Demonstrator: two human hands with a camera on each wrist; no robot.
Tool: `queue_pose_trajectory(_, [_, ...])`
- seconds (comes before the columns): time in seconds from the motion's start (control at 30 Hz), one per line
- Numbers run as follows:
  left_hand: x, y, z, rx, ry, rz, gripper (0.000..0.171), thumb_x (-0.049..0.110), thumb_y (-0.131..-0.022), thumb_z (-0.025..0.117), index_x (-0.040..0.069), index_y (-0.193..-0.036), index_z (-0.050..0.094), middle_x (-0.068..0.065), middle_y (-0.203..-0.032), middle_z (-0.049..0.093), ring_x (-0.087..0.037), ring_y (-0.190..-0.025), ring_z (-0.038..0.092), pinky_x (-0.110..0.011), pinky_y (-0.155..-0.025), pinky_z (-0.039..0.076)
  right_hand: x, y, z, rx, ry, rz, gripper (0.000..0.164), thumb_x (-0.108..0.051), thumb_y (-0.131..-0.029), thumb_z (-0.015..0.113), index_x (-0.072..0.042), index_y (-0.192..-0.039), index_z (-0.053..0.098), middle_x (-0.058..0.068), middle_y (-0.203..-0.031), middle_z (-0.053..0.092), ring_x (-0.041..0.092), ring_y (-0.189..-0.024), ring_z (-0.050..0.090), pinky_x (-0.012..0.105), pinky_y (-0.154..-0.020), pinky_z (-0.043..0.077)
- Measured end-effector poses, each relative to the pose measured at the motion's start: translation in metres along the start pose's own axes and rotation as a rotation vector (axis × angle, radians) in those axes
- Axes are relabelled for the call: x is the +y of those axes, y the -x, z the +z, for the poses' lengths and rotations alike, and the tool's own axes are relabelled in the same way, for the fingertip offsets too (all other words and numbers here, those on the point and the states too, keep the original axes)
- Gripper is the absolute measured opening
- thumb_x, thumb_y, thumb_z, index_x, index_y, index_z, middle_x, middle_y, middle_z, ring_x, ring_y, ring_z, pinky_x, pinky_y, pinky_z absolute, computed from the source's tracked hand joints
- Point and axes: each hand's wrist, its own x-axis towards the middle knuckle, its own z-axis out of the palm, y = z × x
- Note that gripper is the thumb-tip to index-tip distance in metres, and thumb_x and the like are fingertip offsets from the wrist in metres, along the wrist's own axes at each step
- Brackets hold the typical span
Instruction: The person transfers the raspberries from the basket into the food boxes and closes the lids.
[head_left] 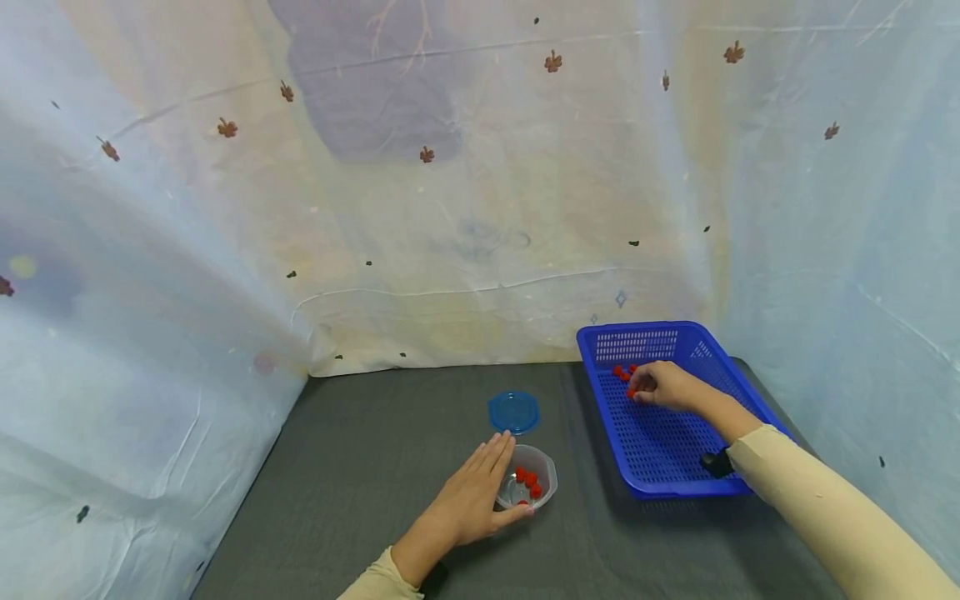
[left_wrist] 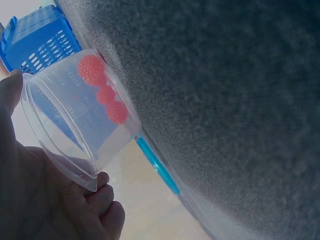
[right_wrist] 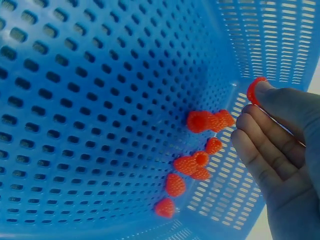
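Note:
In the right wrist view, my right hand [right_wrist: 285, 135] pinches a red raspberry [right_wrist: 254, 91] between thumb and finger, over one end of the blue basket. Several more raspberries [right_wrist: 175, 185] lie inside, gathered along that end. My left hand [head_left: 474, 492] sits against the near-left side of a clear plastic tub [head_left: 550, 475], thumb on one side of the rim and fingers round the other. Through the tub's wall, a few raspberries [left_wrist: 117, 111] show on its bottom. In the head view, the right fingers partly cover the pinched berry.
The blue basket [head_left: 622, 467] stands on the right of the dark grey tabletop [head_left: 345, 475]. Beyond the tub lies a round blue lid [head_left: 513, 412]. Pale patterned sheeting [head_left: 465, 225] rises behind the table and along both sides.

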Motion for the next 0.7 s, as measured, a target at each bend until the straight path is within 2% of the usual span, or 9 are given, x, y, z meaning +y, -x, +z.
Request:
queue_pose_trajectory(0.27, [0.000,0.000,-0.001,-0.008,0.007,-0.005,0.105,0.078,-0.101,0.048,0.008,-0.173,0.017,-0.006,-0.180,0.013,-0.025,-0.166,0.014,-0.044,-0.134,0.020,-0.010,0.002,-0.008,0.054,-0.035,0.000,0.011,-0.007,-0.100,0.077,-0.002,-0.109,0.076,0.003,-0.094,0.075,0.017,-0.083,0.068,0.038,-0.077,0.063])
queue_pose_trajectory(0.5, [0.000,0.000,-0.001,-0.007,0.009,-0.012,0.106,0.078,-0.101,0.050,0.007,-0.172,0.019,-0.006,-0.180,0.013,-0.024,-0.166,0.014,-0.045,-0.134,0.021,-0.018,0.004,-0.012,0.123,-0.016,-0.063,0.015,-0.003,-0.098,0.077,0.001,-0.112,0.076,0.005,-0.098,0.075,0.019,-0.087,0.070,0.042,-0.081,0.064])
queue_pose_trajectory(0.7, [0.001,-0.001,-0.002,-0.005,0.013,-0.004,0.105,0.075,-0.101,0.053,0.006,-0.172,0.019,-0.006,-0.180,0.014,-0.026,-0.166,0.015,-0.045,-0.134,0.021,-0.033,0.008,-0.016,0.148,-0.022,-0.079,0.013,-0.006,-0.099,0.078,-0.005,-0.112,0.077,0.001,-0.100,0.076,0.015,-0.088,0.070,0.039,-0.082,0.063])
